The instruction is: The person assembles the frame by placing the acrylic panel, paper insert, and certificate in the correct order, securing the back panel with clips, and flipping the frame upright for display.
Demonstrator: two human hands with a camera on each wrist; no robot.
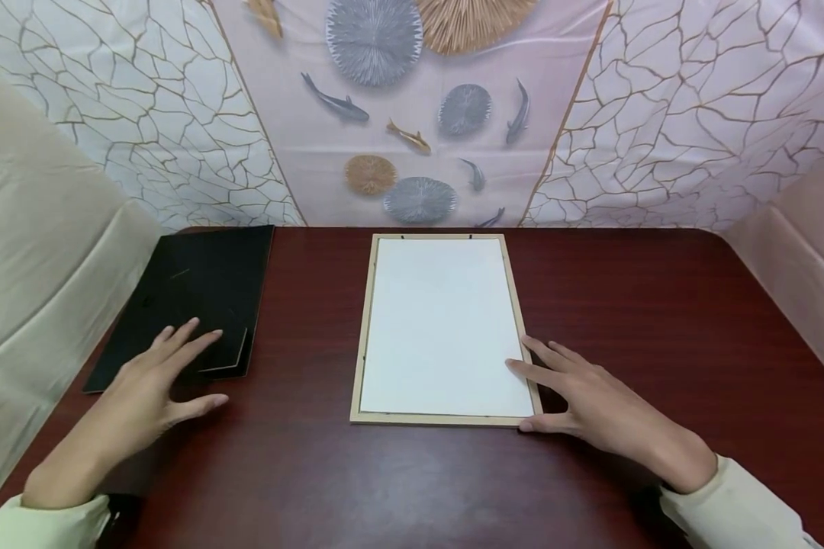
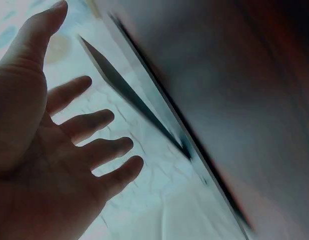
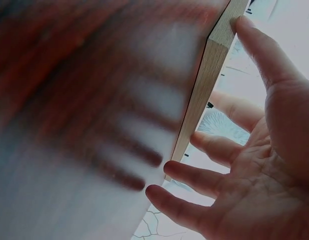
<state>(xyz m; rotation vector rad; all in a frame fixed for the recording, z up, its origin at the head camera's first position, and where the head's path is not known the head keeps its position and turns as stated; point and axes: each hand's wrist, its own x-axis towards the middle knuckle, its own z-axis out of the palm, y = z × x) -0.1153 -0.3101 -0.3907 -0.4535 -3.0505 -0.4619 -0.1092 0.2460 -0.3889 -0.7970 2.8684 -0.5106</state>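
Observation:
A light wooden picture frame (image 1: 446, 420) lies on the table with a white sheet (image 1: 446, 328) inside its border. At its lower right corner is my right hand (image 1: 590, 396), fingers spread. In the right wrist view the thumb touches the frame's wooden edge (image 3: 207, 75), and one finger meets that edge farther along. On the left lies a black backing board (image 1: 199, 267) with a stand flap (image 1: 230, 351) tilted up from it. My left hand (image 1: 144, 381) hovers over the board's near part, fingers spread and holding nothing. The left wrist view shows a gap between fingertips and flap (image 2: 134, 102).
The dark red-brown table (image 1: 412, 488) has a glossy top. A patterned cloth (image 1: 412, 152) with fish and round shapes hangs behind its far edge. Pale padded surfaces rise at the left (image 1: 41, 252) and right (image 1: 796, 244) sides.

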